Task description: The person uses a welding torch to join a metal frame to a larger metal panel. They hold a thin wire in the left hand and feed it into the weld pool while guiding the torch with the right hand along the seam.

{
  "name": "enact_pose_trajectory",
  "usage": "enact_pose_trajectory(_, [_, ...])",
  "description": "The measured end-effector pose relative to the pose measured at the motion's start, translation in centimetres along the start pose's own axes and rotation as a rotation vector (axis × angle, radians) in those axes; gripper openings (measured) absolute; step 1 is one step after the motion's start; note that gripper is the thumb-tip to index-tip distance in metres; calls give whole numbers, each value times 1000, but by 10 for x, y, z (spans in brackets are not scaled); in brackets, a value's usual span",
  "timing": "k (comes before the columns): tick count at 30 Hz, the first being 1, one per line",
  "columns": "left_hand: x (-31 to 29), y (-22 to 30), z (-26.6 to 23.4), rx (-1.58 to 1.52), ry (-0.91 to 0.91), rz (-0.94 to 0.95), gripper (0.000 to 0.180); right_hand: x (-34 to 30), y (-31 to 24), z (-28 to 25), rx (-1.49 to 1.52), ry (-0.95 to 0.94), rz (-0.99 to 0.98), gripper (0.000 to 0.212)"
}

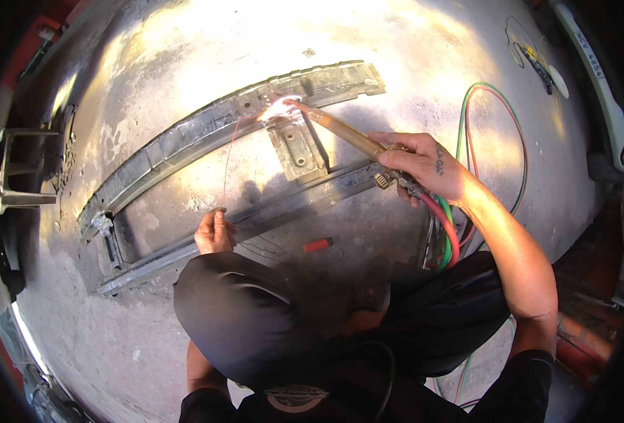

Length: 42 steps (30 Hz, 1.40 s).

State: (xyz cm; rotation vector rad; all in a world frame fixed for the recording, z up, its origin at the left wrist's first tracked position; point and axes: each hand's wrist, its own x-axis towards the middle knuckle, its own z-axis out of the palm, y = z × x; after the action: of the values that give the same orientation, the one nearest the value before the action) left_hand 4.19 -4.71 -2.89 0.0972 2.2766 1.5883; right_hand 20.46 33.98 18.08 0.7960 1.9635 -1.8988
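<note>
One stretch of concrete floor (pixel 142 331) is crossed by a long steel frame (pixel 142 168), made up of a curved beam (pixel 213 125) and a straight rail (pixel 312 197), bridged by a holed bracket plate (pixel 298 144) right of its middle. The frame is judged stiff and fairly heavy; it is best gripped, gloved, at its far left end, since beam and plate meet in a bright glow (pixel 281 109) and must be treated as dangerously hot. Green and red hoses (pixel 453 236) are looped at the right and led to a gas torch (pixel 343 130). Rigid by its look, it is best held at the valve end; there it is gripped by the right hand (pixel 432 166), whose fingers are wrapped around it. A thin filler rod (pixel 228 162) is pinched by the left hand (pixel 215 233), fingertips pressed together; light and bendable, it is best held by the lower end, as here. Near the rail, a red cylinder (pixel 317 244) with a black end is seen lying, its contents, if any, hidden.
</note>
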Motion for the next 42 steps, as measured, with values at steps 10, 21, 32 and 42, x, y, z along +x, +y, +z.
enact_pose_trajectory(10, [-1, -1, 2, -41, 8, -7, 28, 2, 2, -2, -11, -3, 7, 58])
enact_pose_trajectory(21, [1, 0, 1, 14, -20, -4, 30, 0, 0, -1, -4, -3, 10, 58])
enact_pose_trajectory(32, [2, -1, 1, 11, -24, -14, 30, 0, 0, -3, -22, -8, 20, 61])
enact_pose_trajectory(42, [3, -2, 1, -6, -23, -2, 30, -1, 0, -3, -28, -8, 16, 61])
